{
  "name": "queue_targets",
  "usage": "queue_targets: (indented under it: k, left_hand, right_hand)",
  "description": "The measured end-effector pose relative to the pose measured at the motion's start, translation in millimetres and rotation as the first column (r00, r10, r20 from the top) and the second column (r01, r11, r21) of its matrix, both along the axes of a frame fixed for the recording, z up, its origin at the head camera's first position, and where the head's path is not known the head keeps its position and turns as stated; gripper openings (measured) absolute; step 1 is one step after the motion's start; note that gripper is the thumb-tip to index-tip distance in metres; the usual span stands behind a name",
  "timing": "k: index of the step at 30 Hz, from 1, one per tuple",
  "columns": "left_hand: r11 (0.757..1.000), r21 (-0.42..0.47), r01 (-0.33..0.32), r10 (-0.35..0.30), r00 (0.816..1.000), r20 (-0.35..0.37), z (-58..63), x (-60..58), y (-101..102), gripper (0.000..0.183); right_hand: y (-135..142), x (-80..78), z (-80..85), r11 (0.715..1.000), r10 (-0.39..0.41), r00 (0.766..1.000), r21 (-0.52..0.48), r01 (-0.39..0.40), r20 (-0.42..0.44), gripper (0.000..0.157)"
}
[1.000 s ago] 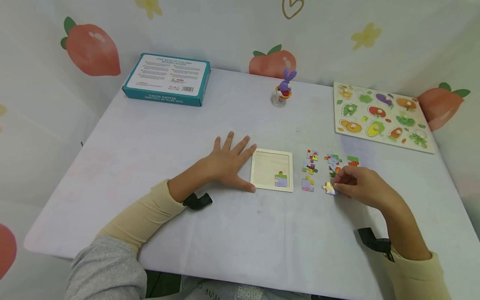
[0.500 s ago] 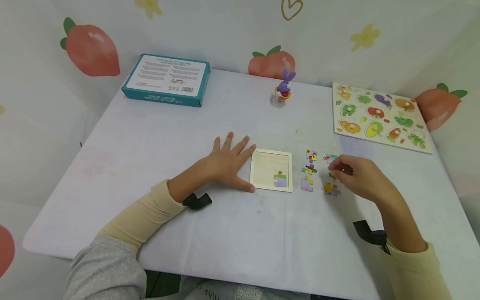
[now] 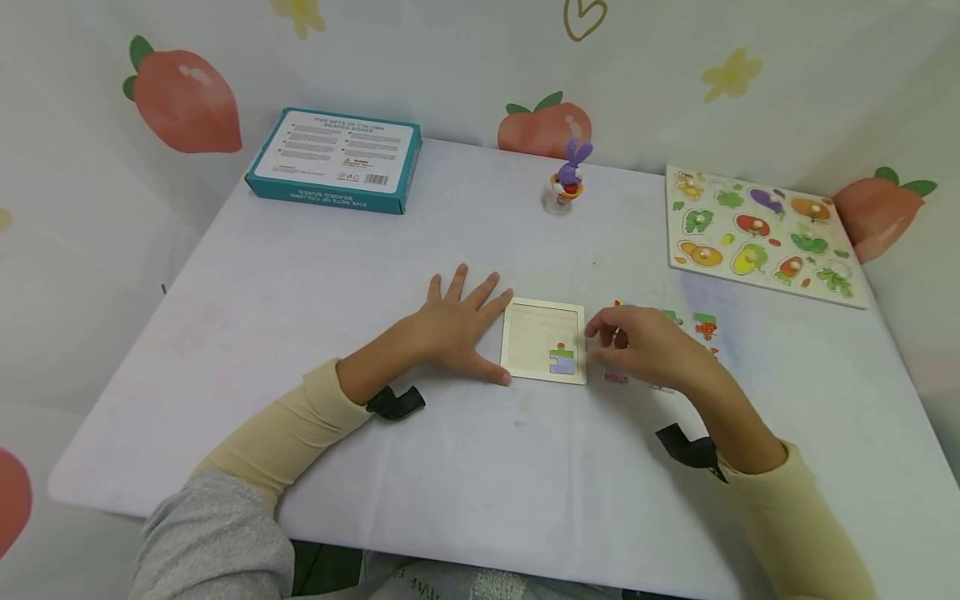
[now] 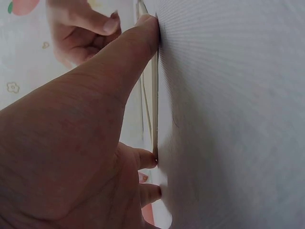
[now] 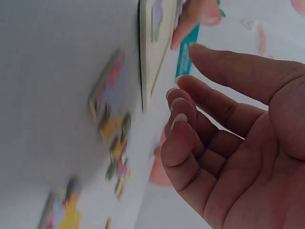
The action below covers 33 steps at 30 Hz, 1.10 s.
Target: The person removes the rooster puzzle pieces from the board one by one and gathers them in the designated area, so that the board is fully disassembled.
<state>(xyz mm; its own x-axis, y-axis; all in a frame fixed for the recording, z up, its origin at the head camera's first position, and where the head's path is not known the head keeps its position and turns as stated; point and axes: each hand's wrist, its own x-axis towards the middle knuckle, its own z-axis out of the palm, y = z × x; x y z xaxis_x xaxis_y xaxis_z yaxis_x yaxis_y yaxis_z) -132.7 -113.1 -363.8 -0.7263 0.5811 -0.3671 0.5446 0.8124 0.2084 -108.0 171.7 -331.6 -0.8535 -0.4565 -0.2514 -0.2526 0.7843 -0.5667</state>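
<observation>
My left hand (image 3: 457,329) lies flat on the table with its fingers spread. Its thumb and index finger touch the left edge of a small square wooden puzzle tray (image 3: 528,337), which also shows edge-on in the left wrist view. One purple and green puzzle piece (image 3: 562,362) lies in the tray's lower right corner. Just past the tray's right edge, my right hand (image 3: 656,346) hovers with loosely bent fingers. The right wrist view shows a gap between thumb and index finger and nothing held. Beneath that hand are several loose puzzle pieces (image 5: 114,86), partly hidden in the head view.
A vegetable peg puzzle board (image 3: 765,237) lies at the back right. At the back stands a purple rabbit figure (image 3: 568,177) on a clear base. A teal-edged box (image 3: 333,158) sits at the back left, near the fruit-print backdrop (image 3: 450,50).
My right hand has moved left from the loose pieces at the right to beside the tray, covering pieces that showed before. My left hand and the tray have stayed in place.
</observation>
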Motion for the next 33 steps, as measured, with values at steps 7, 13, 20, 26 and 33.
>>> queue_targets:
  k: [7, 13, 20, 26, 33]
  left_hand:
    - [1.000, 0.009, -0.001, 0.000, 1.000, 0.008, 0.9, 0.3, 0, 0.122]
    - [1.000, 0.009, -0.005, 0.005, 1.000, 0.008, 1.5, 1.0, 0, 0.122]
    - [1.000, 0.004, -0.007, 0.007, 1.000, 0.008, 0.9, 0.9, 0, 0.122]
    - [1.000, 0.006, -0.003, 0.003, 1.000, 0.007, 0.8, 1.0, -1, 0.123]
    - [1.000, -0.003, -0.005, 0.005, 1.000, 0.003, 0.9, 0.6, -1, 0.123]
  right_hand:
    - [-23, -2.8, -13.9, 0.997, 0.079, 0.997, -0.023, -0.079, 0.002, 0.025]
    - [-28, -3.9, -17.0, 0.997, 0.071, 0.997, -0.010, -0.071, 0.017, 0.023]
    - [-31, -3.8, -16.6, 0.998, 0.060, 0.998, -0.021, -0.059, 0.019, 0.024]
    - [-29, -2.0, -15.9, 0.997, 0.065, 0.998, -0.035, -0.065, 0.000, 0.022]
    - [-24, -2.0, -17.3, 0.991, 0.083, 0.996, -0.105, -0.085, -0.024, 0.015]
